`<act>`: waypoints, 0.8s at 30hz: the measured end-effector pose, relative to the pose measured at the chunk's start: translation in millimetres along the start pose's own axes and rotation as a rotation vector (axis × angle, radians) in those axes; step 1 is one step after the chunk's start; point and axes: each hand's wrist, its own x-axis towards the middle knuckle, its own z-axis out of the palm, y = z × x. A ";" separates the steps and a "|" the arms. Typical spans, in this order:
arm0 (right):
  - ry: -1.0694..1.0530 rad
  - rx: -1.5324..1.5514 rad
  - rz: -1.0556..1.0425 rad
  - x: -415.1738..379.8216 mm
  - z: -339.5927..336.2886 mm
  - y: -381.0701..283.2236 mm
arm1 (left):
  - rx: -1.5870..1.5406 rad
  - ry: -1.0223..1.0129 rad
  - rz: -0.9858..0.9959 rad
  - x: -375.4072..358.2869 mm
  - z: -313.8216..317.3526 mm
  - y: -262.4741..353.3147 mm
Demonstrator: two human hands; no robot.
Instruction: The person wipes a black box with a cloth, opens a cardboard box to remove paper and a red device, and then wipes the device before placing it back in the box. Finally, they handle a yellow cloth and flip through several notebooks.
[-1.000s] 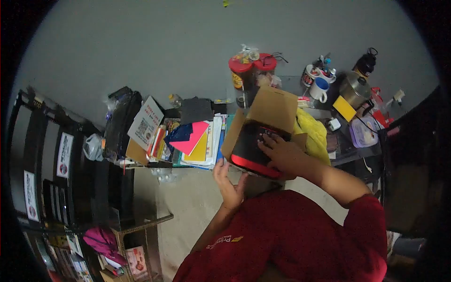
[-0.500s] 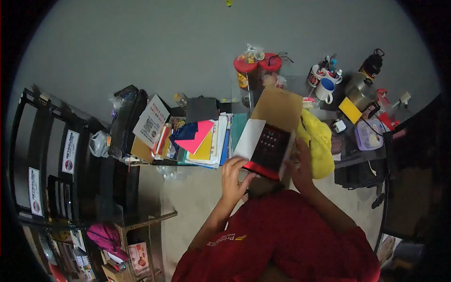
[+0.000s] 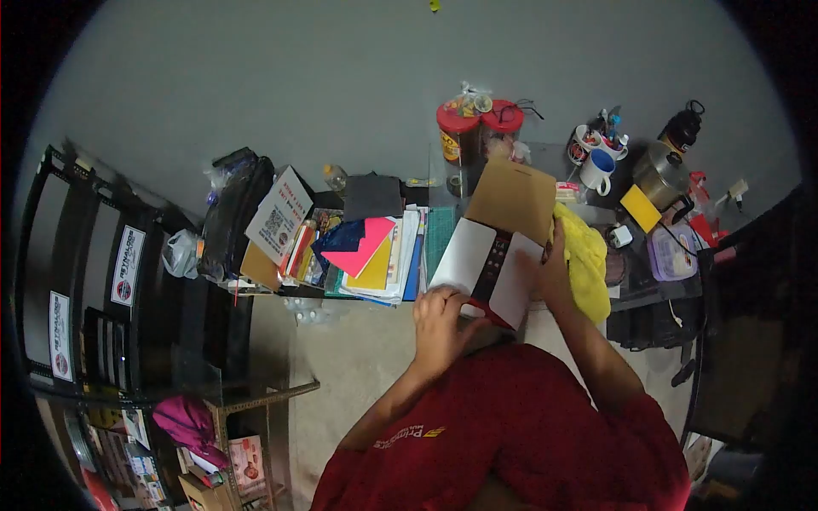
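A cardboard box [image 3: 460, 260] is tilted in front of my chest at the table's edge. Its brown lid [image 3: 513, 198] stands raised at the far side. Two white side flaps lean inward, leaving a narrow strip of the dark, dotted contents [image 3: 492, 271] showing between them. My left hand [image 3: 440, 324] is closed round the near left corner of the box, fingers over the white flap. At the right flap [image 3: 515, 281] is my right hand [image 3: 550, 266], fingers stretched out along its edge. Past that hand a yellow cloth [image 3: 584, 264] lies on the table.
Left of the box are stacked papers and folders [image 3: 400, 264] and a black bag [image 3: 239, 213]. Red-lidded jars [image 3: 458, 132], mugs [image 3: 598, 166], a metal pot [image 3: 660, 175] and a plastic container [image 3: 671, 253] stand behind and to the right. Shelving [image 3: 94, 281] occupies the far left.
The right white flap has swung inward over the dark contents, with my right hand moving along it. The left flap now covers more too. My left hand stays at the near left corner.
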 end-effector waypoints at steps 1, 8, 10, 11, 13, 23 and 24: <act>-0.004 0.045 -0.048 11.5 -9.9 33.4 | -0.001 -0.002 0.002 -0.2 -0.3 0.7; 0.019 0.264 -0.029 7.7 -16.1 -47.3 | -0.044 0.026 -0.011 -1.5 -0.1 0.5; -0.131 0.159 -0.090 -2.5 -20.1 -47.2 | -0.062 0.019 -0.021 -0.9 0.8 -2.5; -0.206 0.107 -0.120 -5.8 -21.4 -46.4 | -0.102 0.021 -0.001 -1.8 2.9 -8.3; -0.258 0.020 -0.282 -9.8 -23.4 -41.6 | -0.141 0.024 0.009 -3.8 2.6 -13.7; -0.533 -0.454 -0.662 -29.2 -21.5 -78.6 | -0.099 0.122 -0.014 -27.5 8.0 -7.2; -0.540 -0.449 -0.662 -30.4 -19.2 -77.6 | -0.096 0.172 -0.031 -30.7 9.3 -6.3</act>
